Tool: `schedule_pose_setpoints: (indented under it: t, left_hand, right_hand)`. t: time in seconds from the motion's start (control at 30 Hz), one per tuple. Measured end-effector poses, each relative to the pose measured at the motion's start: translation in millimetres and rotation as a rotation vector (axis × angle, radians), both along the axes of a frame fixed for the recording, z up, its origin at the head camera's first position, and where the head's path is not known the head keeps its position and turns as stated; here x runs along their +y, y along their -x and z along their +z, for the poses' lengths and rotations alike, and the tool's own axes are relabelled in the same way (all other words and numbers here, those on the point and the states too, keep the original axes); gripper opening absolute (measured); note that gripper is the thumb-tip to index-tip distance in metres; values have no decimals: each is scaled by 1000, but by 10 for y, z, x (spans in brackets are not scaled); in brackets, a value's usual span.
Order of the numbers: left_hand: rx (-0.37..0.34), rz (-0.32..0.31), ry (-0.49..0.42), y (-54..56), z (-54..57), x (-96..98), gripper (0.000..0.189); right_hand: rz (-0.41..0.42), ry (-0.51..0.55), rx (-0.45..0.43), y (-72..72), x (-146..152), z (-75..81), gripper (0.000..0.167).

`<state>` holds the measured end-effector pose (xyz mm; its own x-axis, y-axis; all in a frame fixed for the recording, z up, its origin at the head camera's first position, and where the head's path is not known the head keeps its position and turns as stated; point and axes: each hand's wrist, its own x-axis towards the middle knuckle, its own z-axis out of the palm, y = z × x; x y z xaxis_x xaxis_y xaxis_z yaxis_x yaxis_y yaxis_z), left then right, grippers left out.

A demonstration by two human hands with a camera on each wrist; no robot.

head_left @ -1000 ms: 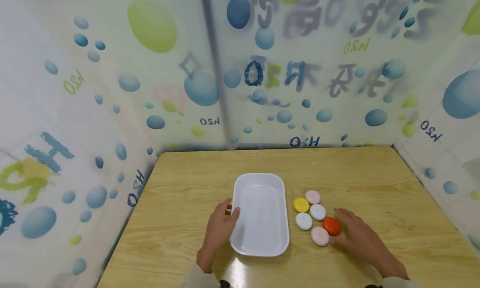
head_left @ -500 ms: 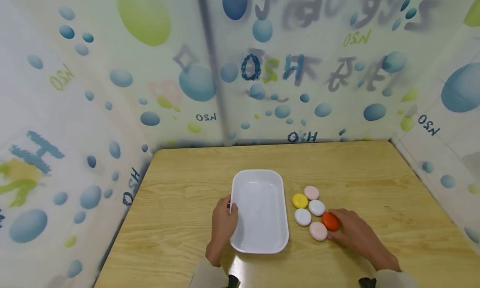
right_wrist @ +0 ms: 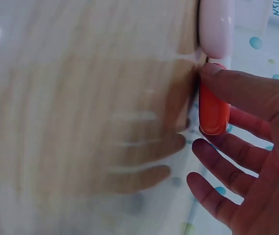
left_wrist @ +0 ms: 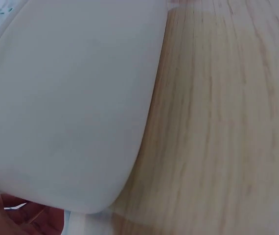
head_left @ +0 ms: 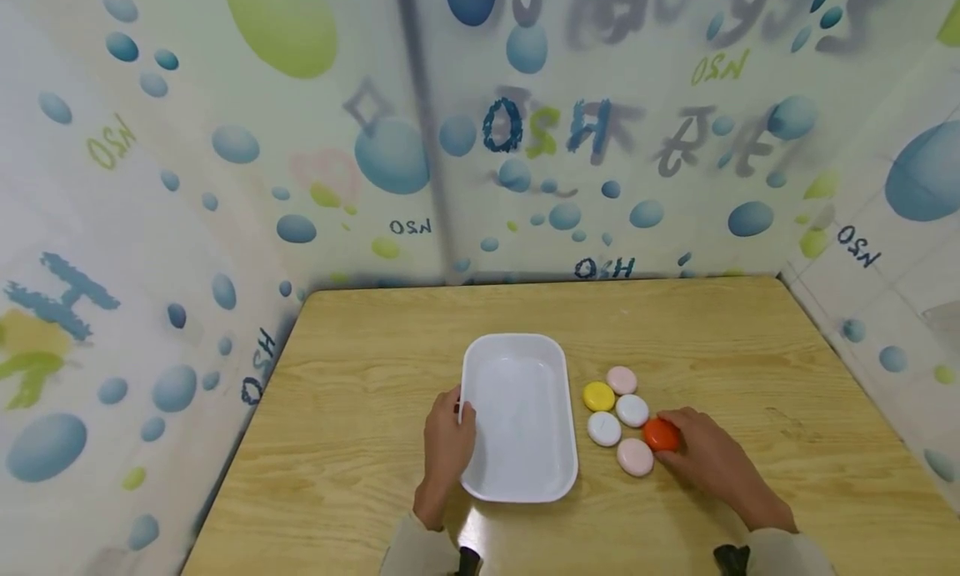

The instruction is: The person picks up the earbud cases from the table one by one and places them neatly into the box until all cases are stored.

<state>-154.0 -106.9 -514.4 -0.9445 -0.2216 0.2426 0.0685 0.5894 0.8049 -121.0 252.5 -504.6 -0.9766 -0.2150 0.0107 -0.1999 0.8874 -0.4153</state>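
My left hand (head_left: 447, 443) grips the left rim of a white rectangular tray (head_left: 517, 418), thumb over the inside wall and fingers outside. In the left wrist view the tray's outer side (left_wrist: 71, 103) fills much of the frame, with part of the hand at the lower left corner. On the right, my right hand (head_left: 712, 463) pinches a glossy red round disc (head_left: 661, 434) between thumb and fingers. The right wrist view shows the red disc edge-on, the thumb (right_wrist: 242, 88) on its near end and the lower fingers spread loosely apart.
Between tray and right hand lie a yellow disc (head_left: 598, 397), a pink disc (head_left: 621, 381), two white discs (head_left: 632, 411) and another pink disc (head_left: 635, 458) beside the red one. The wooden table (head_left: 360, 376) meets patterned walls (head_left: 360, 142) at the back and sides.
My right hand has moved left onto the red disc, thumb and fingers closing around it. My left hand has settled more firmly on the tray's rim. The head view has tilted slightly.
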Motion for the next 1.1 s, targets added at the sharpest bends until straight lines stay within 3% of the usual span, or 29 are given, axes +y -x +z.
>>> schedule_pose_setpoints:
  t: [0.3,0.83,1.1]
  left_hand:
    - [-13,15,-13,-6,26,20,29]
    - [-15,23,21,-36,40,58,31]
    - [-7,27,22,-43,41,65,31]
  right_hand:
    - [-4,37,109,87,-21,132,53]
    - [39,94,152,409,-504,479,55]
    - [59,135,112,575,-798,572,58]
